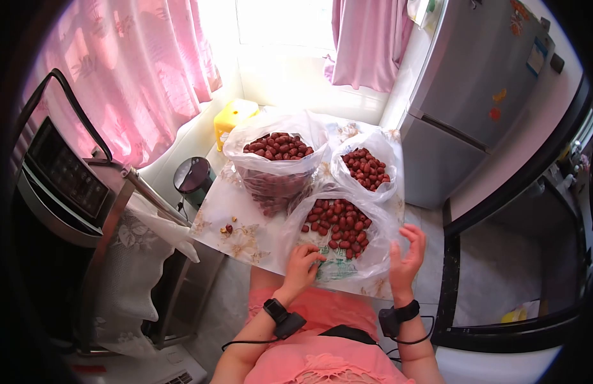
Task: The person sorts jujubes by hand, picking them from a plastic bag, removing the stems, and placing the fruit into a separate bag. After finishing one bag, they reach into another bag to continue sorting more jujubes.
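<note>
A clear plastic bag of red dates [340, 223] lies open at the front of the table, its mouth facing me and green print showing on its near side. My left hand [301, 267] is at the bag's near left edge, with its fingers curled together; whatever they may hold is hidden. To the right of the same bag, my right hand [406, 259] is raised with its fingers apart and nothing in them. Behind stands a larger, fuller bag of red dates [278, 147] on the left. A smaller bag of red dates [365, 169] sits at the back right.
Several small brown and yellow bits [229, 228] lie on the left of the flowered tablecloth [245, 243]. A yellow stool [236, 115] and a dark bin [193, 176] stand beyond the table's left side. A grey fridge [450, 96] is at the right.
</note>
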`<action>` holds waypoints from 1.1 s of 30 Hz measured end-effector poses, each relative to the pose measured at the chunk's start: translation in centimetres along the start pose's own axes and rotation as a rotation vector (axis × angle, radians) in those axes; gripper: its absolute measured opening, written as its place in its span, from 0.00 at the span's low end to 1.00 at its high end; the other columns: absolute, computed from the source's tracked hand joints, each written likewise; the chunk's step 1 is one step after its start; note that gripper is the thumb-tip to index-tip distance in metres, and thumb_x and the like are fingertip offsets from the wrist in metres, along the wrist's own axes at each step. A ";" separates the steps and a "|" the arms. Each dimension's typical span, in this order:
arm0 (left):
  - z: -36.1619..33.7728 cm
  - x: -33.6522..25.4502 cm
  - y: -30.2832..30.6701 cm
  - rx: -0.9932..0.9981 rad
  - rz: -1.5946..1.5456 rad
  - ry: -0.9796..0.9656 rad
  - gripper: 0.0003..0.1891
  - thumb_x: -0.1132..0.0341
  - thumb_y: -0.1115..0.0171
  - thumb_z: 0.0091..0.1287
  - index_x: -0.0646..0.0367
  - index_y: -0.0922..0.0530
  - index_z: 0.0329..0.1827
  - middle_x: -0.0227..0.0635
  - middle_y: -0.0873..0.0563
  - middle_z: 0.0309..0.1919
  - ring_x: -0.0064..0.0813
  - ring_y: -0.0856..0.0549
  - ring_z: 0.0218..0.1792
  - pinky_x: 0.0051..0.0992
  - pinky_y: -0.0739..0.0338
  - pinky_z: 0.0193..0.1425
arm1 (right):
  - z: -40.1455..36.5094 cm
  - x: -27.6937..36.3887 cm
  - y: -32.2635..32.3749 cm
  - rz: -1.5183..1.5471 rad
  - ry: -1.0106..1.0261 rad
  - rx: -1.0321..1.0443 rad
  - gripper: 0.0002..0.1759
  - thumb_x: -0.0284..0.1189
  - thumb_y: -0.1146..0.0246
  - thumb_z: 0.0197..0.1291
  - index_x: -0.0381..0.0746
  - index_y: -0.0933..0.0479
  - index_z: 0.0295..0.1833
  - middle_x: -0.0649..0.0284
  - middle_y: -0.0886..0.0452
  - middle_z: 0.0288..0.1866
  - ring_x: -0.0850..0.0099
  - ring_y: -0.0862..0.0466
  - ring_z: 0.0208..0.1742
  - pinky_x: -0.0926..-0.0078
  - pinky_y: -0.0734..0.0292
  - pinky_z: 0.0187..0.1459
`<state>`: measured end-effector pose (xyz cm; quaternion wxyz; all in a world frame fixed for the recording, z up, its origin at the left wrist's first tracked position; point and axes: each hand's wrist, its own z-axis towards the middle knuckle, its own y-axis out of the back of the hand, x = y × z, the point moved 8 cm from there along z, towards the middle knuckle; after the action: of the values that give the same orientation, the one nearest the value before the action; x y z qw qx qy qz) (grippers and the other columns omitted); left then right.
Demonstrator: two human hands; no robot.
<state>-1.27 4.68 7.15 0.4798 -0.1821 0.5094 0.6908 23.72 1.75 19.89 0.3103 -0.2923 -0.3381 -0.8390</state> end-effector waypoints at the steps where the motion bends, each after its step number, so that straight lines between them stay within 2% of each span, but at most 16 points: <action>1: 0.1 0.1 0.0 0.005 -0.012 0.008 0.14 0.81 0.34 0.55 0.55 0.15 0.43 0.38 0.17 0.48 0.45 0.20 0.54 0.39 0.25 0.59 | -0.3 1.5 -1.1 0.018 0.078 0.089 0.19 0.21 0.33 0.59 0.34 0.23 0.57 0.53 0.23 0.62 0.58 0.23 0.64 0.61 0.27 0.64; 2: 0.2 0.1 0.0 0.008 -0.025 0.014 0.14 0.81 0.35 0.55 0.56 0.15 0.43 0.38 0.17 0.48 0.45 0.20 0.54 0.39 0.25 0.58 | -0.6 2.1 -2.1 0.020 0.074 0.082 0.19 0.21 0.33 0.59 0.34 0.23 0.57 0.53 0.23 0.62 0.58 0.23 0.64 0.61 0.27 0.64; 3: 0.4 -0.2 0.0 0.012 -0.022 0.007 0.14 0.81 0.35 0.55 0.56 0.15 0.43 0.38 0.17 0.48 0.45 0.20 0.54 0.39 0.25 0.58 | -1.0 2.7 -4.2 0.072 0.068 0.198 0.22 0.21 0.33 0.59 0.34 0.25 0.60 0.52 0.25 0.64 0.57 0.24 0.67 0.61 0.27 0.65; 4: 0.6 0.0 0.1 -0.017 -0.069 0.067 0.14 0.81 0.35 0.56 0.56 0.15 0.43 0.39 0.17 0.48 0.45 0.20 0.54 0.39 0.25 0.58 | -1.4 2.8 -5.9 0.124 0.065 0.314 0.25 0.22 0.33 0.60 0.34 0.26 0.63 0.51 0.26 0.67 0.55 0.26 0.69 0.60 0.27 0.66; 5: 0.7 0.0 0.3 -0.047 -0.116 0.130 0.13 0.81 0.35 0.56 0.57 0.15 0.43 0.39 0.16 0.48 0.45 0.20 0.54 0.39 0.25 0.59 | -1.8 2.0 -6.7 0.124 0.067 0.310 0.25 0.22 0.33 0.60 0.34 0.26 0.63 0.51 0.26 0.67 0.55 0.26 0.69 0.60 0.27 0.66; 7: 1.3 -1.0 0.7 -0.034 -0.101 0.113 0.14 0.80 0.34 0.56 0.56 0.15 0.44 0.40 0.17 0.51 0.45 0.20 0.56 0.38 0.25 0.60 | -3.6 -2.2 -9.0 0.309 -0.161 0.308 0.32 0.22 0.32 0.59 0.34 0.31 0.70 0.48 0.30 0.71 0.53 0.30 0.73 0.60 0.27 0.68; 8: 1.6 -1.5 0.8 -0.020 -0.088 0.101 0.14 0.80 0.33 0.57 0.56 0.14 0.46 0.40 0.17 0.53 0.44 0.20 0.58 0.37 0.25 0.62 | -4.1 -3.5 -9.1 0.165 -0.145 0.319 0.38 0.22 0.33 0.59 0.34 0.38 0.75 0.46 0.33 0.73 0.50 0.31 0.74 0.58 0.32 0.72; 9: 1.9 -1.8 0.8 -0.023 -0.086 0.103 0.14 0.80 0.33 0.57 0.56 0.14 0.46 0.40 0.17 0.53 0.44 0.20 0.58 0.37 0.25 0.62 | -4.6 -4.7 -9.1 0.167 -0.143 0.321 0.38 0.22 0.33 0.59 0.34 0.38 0.75 0.46 0.33 0.73 0.50 0.31 0.74 0.58 0.32 0.72; 11: 2.4 -2.7 0.2 -0.001 -0.132 0.076 0.15 0.79 0.33 0.56 0.56 0.15 0.47 0.40 0.16 0.53 0.44 0.19 0.58 0.38 0.25 0.62 | -5.5 -7.0 -9.1 -0.021 -0.214 0.365 0.39 0.23 0.33 0.60 0.32 0.40 0.76 0.43 0.34 0.73 0.48 0.33 0.74 0.56 0.38 0.75; 12: 2.7 -2.8 -0.3 0.003 -0.133 0.076 0.15 0.79 0.33 0.56 0.56 0.15 0.47 0.40 0.16 0.53 0.44 0.19 0.58 0.38 0.25 0.62 | -5.7 -7.5 -9.1 -0.005 -0.244 0.390 0.39 0.25 0.35 0.62 0.31 0.42 0.77 0.41 0.33 0.74 0.45 0.34 0.74 0.54 0.42 0.76; 16: 3.7 -2.7 -2.1 -0.026 -0.105 0.047 0.15 0.77 0.31 0.56 0.56 0.15 0.47 0.38 0.17 0.50 0.45 0.19 0.55 0.39 0.24 0.60 | -5.8 -8.8 -8.4 -0.021 -0.298 0.362 0.36 0.25 0.37 0.64 0.32 0.40 0.77 0.45 0.32 0.74 0.51 0.33 0.76 0.57 0.41 0.77; 21: 3.7 -0.9 -2.8 -0.036 0.008 0.146 0.15 0.74 0.29 0.58 0.57 0.15 0.49 0.38 0.17 0.47 0.43 0.18 0.52 0.37 0.23 0.57 | -4.9 -9.4 -7.4 0.086 -0.355 0.256 0.26 0.22 0.40 0.66 0.33 0.30 0.69 0.50 0.21 0.64 0.58 0.21 0.66 0.63 0.27 0.68; 24: 3.9 -0.6 -2.7 -0.021 0.027 0.141 0.14 0.71 0.28 0.58 0.56 0.15 0.48 0.37 0.17 0.44 0.41 0.16 0.48 0.35 0.21 0.51 | -4.7 -9.2 -7.7 0.190 -0.393 0.255 0.25 0.20 0.40 0.65 0.33 0.28 0.68 0.51 0.20 0.62 0.61 0.19 0.63 0.64 0.25 0.65; 28: 3.9 -0.6 -2.6 -0.049 0.025 0.117 0.13 0.67 0.26 0.57 0.57 0.16 0.45 0.37 0.18 0.41 0.40 0.16 0.44 0.35 0.21 0.47 | -5.4 -9.0 -8.0 0.169 -0.299 0.198 0.27 0.20 0.38 0.60 0.34 0.28 0.67 0.48 0.18 0.59 0.53 0.17 0.59 0.60 0.23 0.62; 30: 3.8 -0.5 -2.6 -0.057 0.024 0.115 0.13 0.66 0.26 0.57 0.57 0.16 0.44 0.37 0.18 0.40 0.40 0.16 0.44 0.35 0.21 0.46 | -5.5 -7.7 -7.8 0.069 -0.192 0.236 0.34 0.18 0.38 0.53 0.34 0.30 0.69 0.47 0.20 0.62 0.52 0.19 0.62 0.61 0.25 0.65; 33: 3.6 -0.8 -2.5 -0.055 0.039 0.093 0.13 0.67 0.26 0.57 0.58 0.18 0.43 0.37 0.18 0.40 0.41 0.17 0.44 0.37 0.22 0.47 | -5.5 -6.8 -7.8 0.100 -0.160 0.243 0.39 0.17 0.40 0.48 0.33 0.33 0.72 0.45 0.23 0.66 0.50 0.21 0.66 0.61 0.27 0.68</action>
<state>2.08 7.51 7.85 0.4371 -0.2170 0.5155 0.7044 20.90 4.31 8.84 0.3570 -0.3349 -0.4456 -0.7496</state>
